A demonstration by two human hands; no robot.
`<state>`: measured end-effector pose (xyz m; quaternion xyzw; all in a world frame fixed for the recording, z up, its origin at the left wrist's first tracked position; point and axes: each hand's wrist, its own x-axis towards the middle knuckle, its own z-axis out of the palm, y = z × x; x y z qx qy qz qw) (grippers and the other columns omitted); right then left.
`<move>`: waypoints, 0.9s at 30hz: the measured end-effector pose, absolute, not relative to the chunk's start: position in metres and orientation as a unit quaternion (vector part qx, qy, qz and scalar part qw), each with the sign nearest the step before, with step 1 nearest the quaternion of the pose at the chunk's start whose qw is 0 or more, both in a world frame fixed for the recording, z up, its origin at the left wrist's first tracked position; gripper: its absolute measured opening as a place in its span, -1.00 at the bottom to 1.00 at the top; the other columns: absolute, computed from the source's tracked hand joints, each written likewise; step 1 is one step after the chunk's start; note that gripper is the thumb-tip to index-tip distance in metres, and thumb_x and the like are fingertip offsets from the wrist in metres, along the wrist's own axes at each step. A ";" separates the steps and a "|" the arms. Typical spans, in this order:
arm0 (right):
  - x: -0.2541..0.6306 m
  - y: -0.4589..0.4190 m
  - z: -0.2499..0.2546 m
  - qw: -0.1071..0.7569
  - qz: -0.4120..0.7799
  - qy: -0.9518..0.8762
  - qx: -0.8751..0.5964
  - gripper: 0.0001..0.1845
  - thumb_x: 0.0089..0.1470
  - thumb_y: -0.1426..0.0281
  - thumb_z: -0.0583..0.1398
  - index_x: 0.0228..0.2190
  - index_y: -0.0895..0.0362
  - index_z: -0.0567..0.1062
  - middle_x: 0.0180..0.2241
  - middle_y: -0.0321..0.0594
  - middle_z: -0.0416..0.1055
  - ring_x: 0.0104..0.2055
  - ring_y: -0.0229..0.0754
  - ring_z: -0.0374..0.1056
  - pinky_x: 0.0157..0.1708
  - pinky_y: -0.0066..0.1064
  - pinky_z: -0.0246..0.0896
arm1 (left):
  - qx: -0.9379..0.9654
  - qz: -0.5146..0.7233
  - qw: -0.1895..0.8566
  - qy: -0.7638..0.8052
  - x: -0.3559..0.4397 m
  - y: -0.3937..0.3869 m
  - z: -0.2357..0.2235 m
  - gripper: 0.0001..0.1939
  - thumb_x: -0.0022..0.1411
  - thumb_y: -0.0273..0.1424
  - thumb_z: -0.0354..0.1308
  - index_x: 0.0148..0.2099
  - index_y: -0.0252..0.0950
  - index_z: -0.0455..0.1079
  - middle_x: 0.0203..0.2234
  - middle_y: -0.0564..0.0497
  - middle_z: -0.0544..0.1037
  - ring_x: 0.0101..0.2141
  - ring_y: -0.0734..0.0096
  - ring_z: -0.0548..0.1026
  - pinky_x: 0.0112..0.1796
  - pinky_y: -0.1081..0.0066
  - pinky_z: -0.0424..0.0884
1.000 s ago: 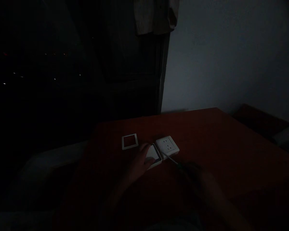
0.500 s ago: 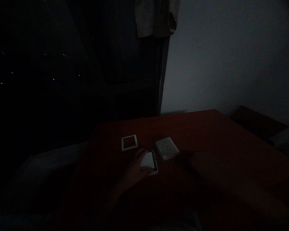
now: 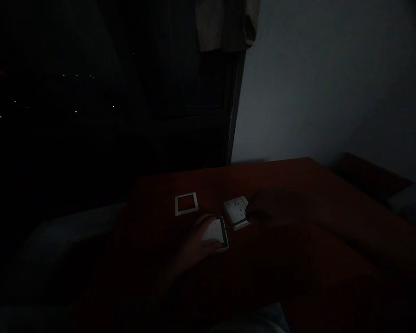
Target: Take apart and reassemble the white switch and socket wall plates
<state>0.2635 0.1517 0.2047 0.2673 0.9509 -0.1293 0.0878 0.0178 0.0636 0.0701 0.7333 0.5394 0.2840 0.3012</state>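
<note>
My left hand (image 3: 196, 243) grips a white wall switch (image 3: 213, 232) on the table, thumb on the near side and fingers on the far side. In my right hand (image 3: 268, 206) is a screwdriver (image 3: 236, 223); its thin shaft slants down to the left and its tip meets the right edge of the switch. Behind that shaft lies a white wall socket (image 3: 235, 210), partly covered by my right hand. A white square frame (image 3: 186, 204) rests flat beyond my left hand. The scene is very dark, so finger details are hard to see.
The reddish-brown table (image 3: 291, 175) reaches back to a pale wall (image 3: 315, 92). A dark wooden piece (image 3: 374, 173) stands beyond its right edge. Cloth (image 3: 225, 27) hangs at the back near a dark window with small lights.
My right hand has moved up and a little left, so the screwdriver now slopes rather than lying nearly level. My left hand keeps its hold on the switch.
</note>
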 end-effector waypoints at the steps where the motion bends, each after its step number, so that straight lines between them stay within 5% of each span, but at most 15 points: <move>1: 0.266 0.158 0.200 0.099 -0.191 0.938 0.271 -0.75 0.09 0.41 0.11 -0.38 0.16 0.60 -0.41 -0.16 0.53 -0.42 -0.17 0.39 -0.41 -0.39 0.14 | 0.732 0.285 0.302 0.540 0.018 0.063 0.070 -0.37 0.05 -0.41 0.28 0.19 -0.17 0.24 0.17 -0.08 0.28 0.15 0.12 0.27 0.16 0.17 0.21; 3: 0.273 0.169 0.189 0.123 -0.343 0.885 0.289 -0.73 0.10 0.37 0.10 -0.42 0.20 0.58 -0.49 -0.20 0.48 -0.50 -0.25 0.32 -0.48 -0.45 0.13 | 0.729 0.285 0.304 0.542 0.018 0.063 0.070 -0.38 0.06 -0.41 0.27 0.19 -0.19 0.24 0.18 -0.09 0.27 0.15 0.12 0.27 0.15 0.18 0.22; 6: 0.286 0.177 0.169 0.134 -0.402 0.852 0.308 -0.67 0.14 0.28 0.07 -0.33 0.21 0.56 -0.48 -0.23 0.46 -0.60 -0.35 0.24 -0.61 -0.54 0.11 | 0.736 0.283 0.298 0.538 0.017 0.064 0.071 -0.38 0.06 -0.40 0.27 0.18 -0.18 0.25 0.18 -0.08 0.27 0.16 0.10 0.26 0.15 0.16 0.21; 11: 0.302 0.169 0.143 0.107 -0.449 0.822 0.334 -0.54 0.19 0.14 0.02 -0.19 0.23 0.52 -0.39 -0.19 0.46 -0.59 -0.40 0.22 -0.64 -0.59 0.12 | 0.743 0.264 0.301 0.536 0.015 0.067 0.069 -0.37 0.07 -0.38 0.27 0.20 -0.19 0.24 0.18 -0.10 0.27 0.16 0.10 0.26 0.16 0.14 0.20; 21: 0.303 0.154 0.129 0.039 -0.489 0.794 0.360 -0.54 0.18 0.07 0.06 -0.27 0.19 0.53 -0.47 -0.26 0.41 -0.57 -0.37 0.25 -0.62 -0.56 0.12 | 0.747 0.275 0.303 0.524 0.013 0.069 0.066 -0.38 0.07 -0.36 0.27 0.19 -0.18 0.24 0.17 -0.09 0.27 0.14 0.12 0.27 0.16 0.16 0.20; 27: 0.309 0.138 0.119 0.010 -0.514 0.770 0.379 -0.53 0.21 0.14 0.04 0.04 0.09 0.44 -0.45 -0.26 0.42 -0.54 -0.35 0.29 -0.60 -0.55 0.17 | 0.731 0.339 0.298 0.512 0.015 0.074 0.070 -0.44 0.02 -0.38 0.30 0.10 -0.21 0.30 0.09 -0.11 0.33 0.10 0.13 0.31 0.13 0.16 0.25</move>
